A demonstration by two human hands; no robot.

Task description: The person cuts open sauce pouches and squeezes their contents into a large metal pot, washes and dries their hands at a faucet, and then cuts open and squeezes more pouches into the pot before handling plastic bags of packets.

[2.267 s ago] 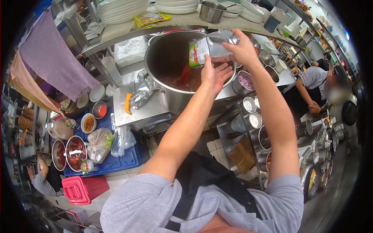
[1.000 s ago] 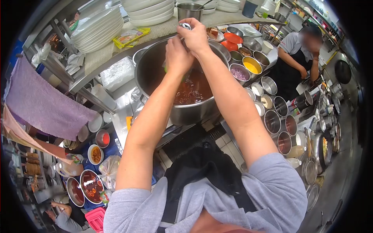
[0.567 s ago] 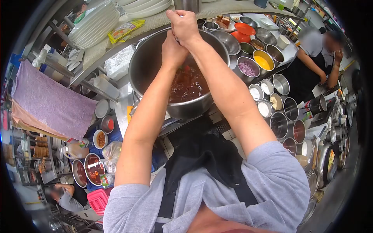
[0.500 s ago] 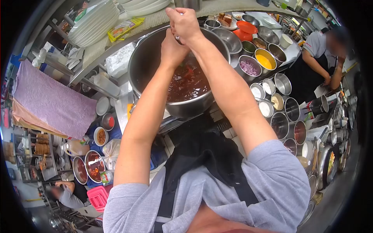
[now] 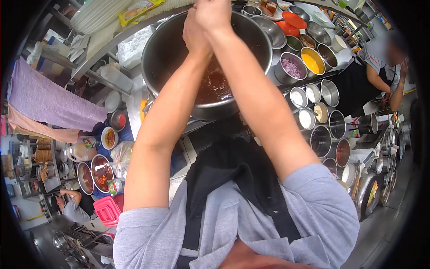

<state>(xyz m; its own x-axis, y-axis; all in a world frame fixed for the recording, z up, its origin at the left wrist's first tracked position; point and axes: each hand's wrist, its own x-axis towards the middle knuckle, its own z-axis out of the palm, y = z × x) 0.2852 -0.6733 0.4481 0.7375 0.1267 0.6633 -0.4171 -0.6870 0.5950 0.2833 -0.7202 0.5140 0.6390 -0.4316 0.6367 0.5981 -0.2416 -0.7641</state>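
A large metal pot (image 5: 157, 60) stands on the counter before me, with dark reddish-brown liquid (image 5: 215, 87) in it. Above its opening my left hand (image 5: 195, 35) and my right hand (image 5: 214, 17) are closed together, the right one higher and overlapping the left. What they grip is hidden by the fingers. The liquid is disturbed below the wrists, and my forearms cross over the near rim. No bottle shows in or beside my hands.
To the right are bowls of chopped purple onion (image 5: 292, 67) and yellow liquid (image 5: 312, 61), and several metal containers. A co-worker (image 5: 380, 67) stands beyond them. Stacked plates (image 5: 96, 15) sit on the shelf at upper left. Two pots of red liquid (image 5: 102, 172) stand lower left.
Earlier, my right hand held a labelled container over the pot and my left hand was open beneath it. Both hands have since closed together; lately they moved up in view.
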